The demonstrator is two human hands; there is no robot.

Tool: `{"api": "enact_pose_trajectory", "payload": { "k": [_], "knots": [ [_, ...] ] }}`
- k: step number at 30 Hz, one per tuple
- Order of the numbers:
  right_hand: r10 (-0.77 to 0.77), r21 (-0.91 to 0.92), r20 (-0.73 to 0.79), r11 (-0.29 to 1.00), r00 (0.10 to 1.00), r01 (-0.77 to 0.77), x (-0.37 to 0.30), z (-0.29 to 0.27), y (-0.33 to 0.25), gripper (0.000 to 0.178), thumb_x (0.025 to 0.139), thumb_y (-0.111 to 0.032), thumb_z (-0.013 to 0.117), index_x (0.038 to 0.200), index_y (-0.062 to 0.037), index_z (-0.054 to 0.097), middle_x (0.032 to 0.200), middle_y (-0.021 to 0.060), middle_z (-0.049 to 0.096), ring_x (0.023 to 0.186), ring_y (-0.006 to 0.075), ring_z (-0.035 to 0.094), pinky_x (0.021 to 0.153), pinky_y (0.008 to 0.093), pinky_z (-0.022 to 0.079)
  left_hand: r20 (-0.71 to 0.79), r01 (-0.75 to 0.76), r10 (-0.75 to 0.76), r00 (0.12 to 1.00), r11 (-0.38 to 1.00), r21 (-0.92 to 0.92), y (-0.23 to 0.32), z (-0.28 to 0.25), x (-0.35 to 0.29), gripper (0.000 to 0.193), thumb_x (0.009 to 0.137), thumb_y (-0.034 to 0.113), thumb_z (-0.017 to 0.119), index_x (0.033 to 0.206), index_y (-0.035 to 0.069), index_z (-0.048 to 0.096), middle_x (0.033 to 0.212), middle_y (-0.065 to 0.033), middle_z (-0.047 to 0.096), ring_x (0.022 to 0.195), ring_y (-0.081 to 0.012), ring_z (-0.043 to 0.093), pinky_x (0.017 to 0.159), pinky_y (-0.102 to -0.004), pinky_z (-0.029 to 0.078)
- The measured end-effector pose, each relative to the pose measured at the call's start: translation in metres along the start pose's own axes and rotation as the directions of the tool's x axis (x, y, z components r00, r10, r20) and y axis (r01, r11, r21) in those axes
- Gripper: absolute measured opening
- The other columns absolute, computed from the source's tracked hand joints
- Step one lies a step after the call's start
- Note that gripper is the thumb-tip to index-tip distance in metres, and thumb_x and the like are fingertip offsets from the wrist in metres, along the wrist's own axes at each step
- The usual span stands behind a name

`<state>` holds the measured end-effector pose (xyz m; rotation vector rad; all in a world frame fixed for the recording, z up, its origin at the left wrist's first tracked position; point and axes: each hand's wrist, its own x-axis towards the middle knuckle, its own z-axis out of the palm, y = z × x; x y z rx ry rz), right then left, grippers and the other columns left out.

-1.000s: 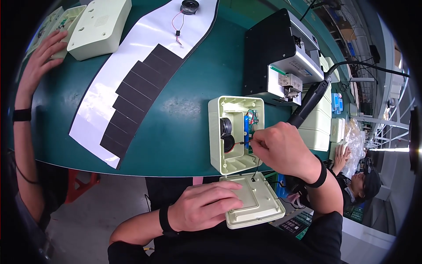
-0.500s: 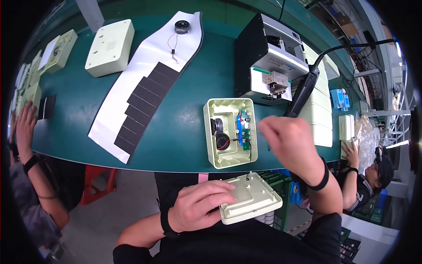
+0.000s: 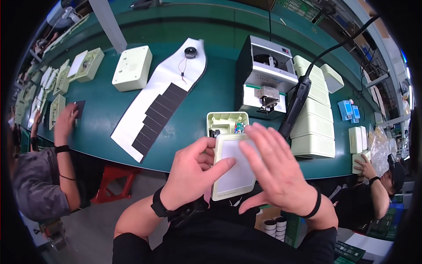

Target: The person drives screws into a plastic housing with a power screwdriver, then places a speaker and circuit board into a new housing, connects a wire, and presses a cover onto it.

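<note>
A cream plastic cover (image 3: pixel 223 190) with a pale flat panel is tilted up at the table's front edge, its panel side facing me. My left hand (image 3: pixel 189 174) grips its left edge, thumb lying on the panel. My right hand (image 3: pixel 279 178) is spread with fingers stretched over the cover's right side; whether it touches cannot be told. Just behind the cover stands an open cream housing (image 3: pixel 227 115), its lower part hidden by the cover. Part of a green circuit board (image 3: pixel 239 127) and the edge of a black speaker (image 3: pixel 214 133) show inside it.
A screw feeder (image 3: pixel 269 81) stands behind, with a black electric screwdriver (image 3: pixel 298 99) hanging beside it. Cream housings (image 3: pixel 312 121) are lined up at right. Left lie a white sheet (image 3: pixel 127 127) with black strips, a loose speaker (image 3: pixel 190 53) and a cream case (image 3: pixel 132 72). Co-workers sit both sides.
The cover has been turned over from its inner side to its panel side and raised against the housing. My right hand has come in over it and opened. The view has shifted.
</note>
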<state>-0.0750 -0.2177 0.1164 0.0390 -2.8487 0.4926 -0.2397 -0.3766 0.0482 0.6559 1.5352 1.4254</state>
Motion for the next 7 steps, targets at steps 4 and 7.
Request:
{"api": "enact_pose_trajectory", "payload": {
  "k": [4,7],
  "knots": [
    [0.049,-0.121,0.240,0.992,0.969,-0.021,-0.008,0.014,0.008,0.124,0.060,-0.062,0.086,0.159,-0.0057,0.036,0.161,0.0340,0.029,0.150,0.0502,0.033,0.125,0.0604,0.023,0.052,0.038,-0.040,0.998,0.998,0.044,0.007,0.007,0.014,0.033,0.095,0.008,0.075,0.123,-0.005,0.061,0.115,-0.0115,0.072,0.094,-0.0115,0.074,0.081,-0.0235,0.059],
    [0.110,-0.239,0.250,0.970,0.962,-0.049,-0.012,0.016,0.011,0.126,0.062,-0.067,0.086,0.160,-0.0061,0.034,0.164,0.0307,0.027,0.149,0.0471,0.036,0.122,0.0610,0.027,-0.010,-0.121,0.122,0.992,0.991,0.058,-0.005,0.017,0.019,0.042,0.094,0.023,0.079,0.119,-0.006,0.063,0.093,-0.0092,0.074,0.076,-0.0119,0.074,0.068,-0.0273,0.060]
  ]
}}
